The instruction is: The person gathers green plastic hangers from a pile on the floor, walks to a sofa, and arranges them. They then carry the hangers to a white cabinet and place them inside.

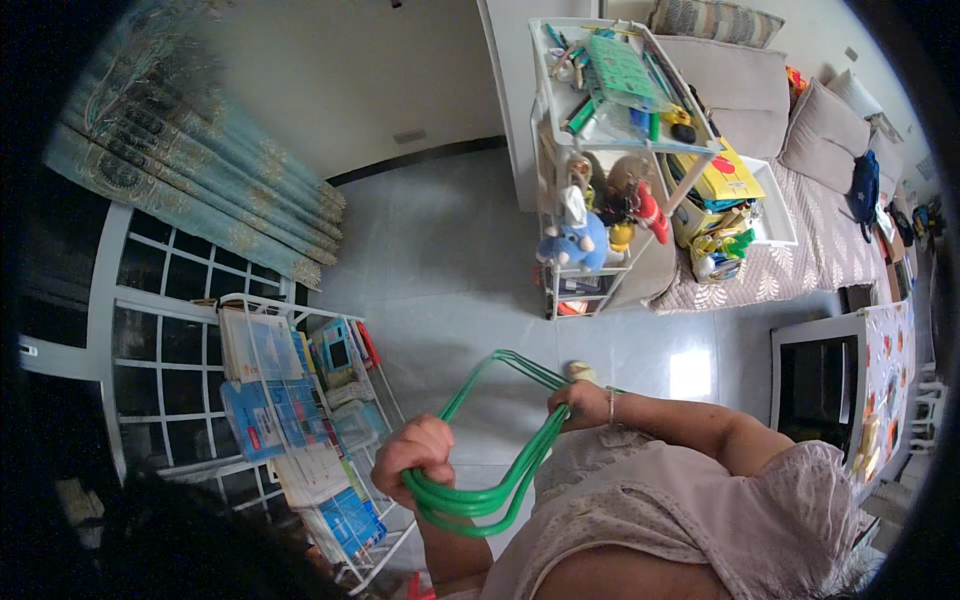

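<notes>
A bundle of several green, thin-framed clothes hangers point(480, 501) is held between my two hands, in front of my body. My left hand point(414, 459) is closed around one side of the bundle, at its lower left corner. My right hand point(582, 403) grips the hangers where their frames come together, and a short green piece shows beyond the wrist. The frames lie close together in my right hand and fan slightly apart near the left one. A thin bracelet point(611, 405) is on my right wrist.
A white wire rack point(381, 386) with books stands at left by a glazed door and curtain point(247, 202). Ahead is a white trolley point(555, 142) with stationery and plush toys. A sofa point(757, 277) is at the upper right, a dark-fronted cabinet point(817, 390) at right.
</notes>
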Demonstrator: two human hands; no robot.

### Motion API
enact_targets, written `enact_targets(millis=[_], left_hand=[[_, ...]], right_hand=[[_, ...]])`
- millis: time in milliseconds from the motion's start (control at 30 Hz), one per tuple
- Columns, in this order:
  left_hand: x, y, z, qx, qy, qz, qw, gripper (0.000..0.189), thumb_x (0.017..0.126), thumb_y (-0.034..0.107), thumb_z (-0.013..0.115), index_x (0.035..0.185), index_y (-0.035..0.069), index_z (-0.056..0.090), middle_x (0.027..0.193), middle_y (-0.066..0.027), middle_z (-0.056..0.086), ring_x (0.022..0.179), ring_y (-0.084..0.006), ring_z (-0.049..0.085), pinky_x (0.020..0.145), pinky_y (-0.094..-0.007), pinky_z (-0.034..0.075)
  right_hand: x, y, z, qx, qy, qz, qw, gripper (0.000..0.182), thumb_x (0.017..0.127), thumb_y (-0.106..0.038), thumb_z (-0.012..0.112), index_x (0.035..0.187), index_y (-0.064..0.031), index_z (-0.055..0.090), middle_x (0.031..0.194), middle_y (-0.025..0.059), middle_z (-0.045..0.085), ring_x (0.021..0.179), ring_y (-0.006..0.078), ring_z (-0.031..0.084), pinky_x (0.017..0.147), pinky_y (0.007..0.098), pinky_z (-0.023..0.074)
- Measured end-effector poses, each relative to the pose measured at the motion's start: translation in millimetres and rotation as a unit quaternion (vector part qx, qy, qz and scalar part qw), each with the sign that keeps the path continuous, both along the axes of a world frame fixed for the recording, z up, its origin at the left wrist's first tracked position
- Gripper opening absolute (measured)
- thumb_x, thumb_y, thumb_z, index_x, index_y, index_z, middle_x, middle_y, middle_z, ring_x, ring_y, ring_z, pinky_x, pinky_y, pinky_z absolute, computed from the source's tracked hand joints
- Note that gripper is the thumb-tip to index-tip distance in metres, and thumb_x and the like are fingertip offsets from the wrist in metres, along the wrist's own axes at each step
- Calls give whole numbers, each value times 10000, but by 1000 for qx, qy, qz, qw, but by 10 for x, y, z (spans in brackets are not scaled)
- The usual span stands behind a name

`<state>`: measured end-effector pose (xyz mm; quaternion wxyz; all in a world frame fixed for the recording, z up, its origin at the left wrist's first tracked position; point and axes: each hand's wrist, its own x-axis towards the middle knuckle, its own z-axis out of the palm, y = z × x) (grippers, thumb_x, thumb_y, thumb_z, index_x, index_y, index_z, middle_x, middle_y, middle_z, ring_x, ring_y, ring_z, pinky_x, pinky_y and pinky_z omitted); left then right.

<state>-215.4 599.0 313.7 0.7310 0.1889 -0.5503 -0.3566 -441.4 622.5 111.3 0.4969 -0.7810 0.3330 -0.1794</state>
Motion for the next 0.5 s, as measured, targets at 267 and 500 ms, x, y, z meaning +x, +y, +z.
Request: enact_targets(millis=[267,500], left_hand=[[334,-714,304,4,-88,62,994,300,668,151,746,614,67,463,466,-35,470,388,-150,432,416,-299,386],[631,-1857,281,-14,-143,9,990,315,703,239,718,622,80,459,481,-22,474,392,-144,424,395,-286,377]], right_hand=[[660,-1072,69,-7,-53,108,993,216,702,-294,710,751,-108,612,710,120,617,682,339,611,602,431,464],[1307,-1957,774,29,-242,151,958,209,730,-232,715,830,-87,602,718,109,624,640,304,614,561,395,459]])
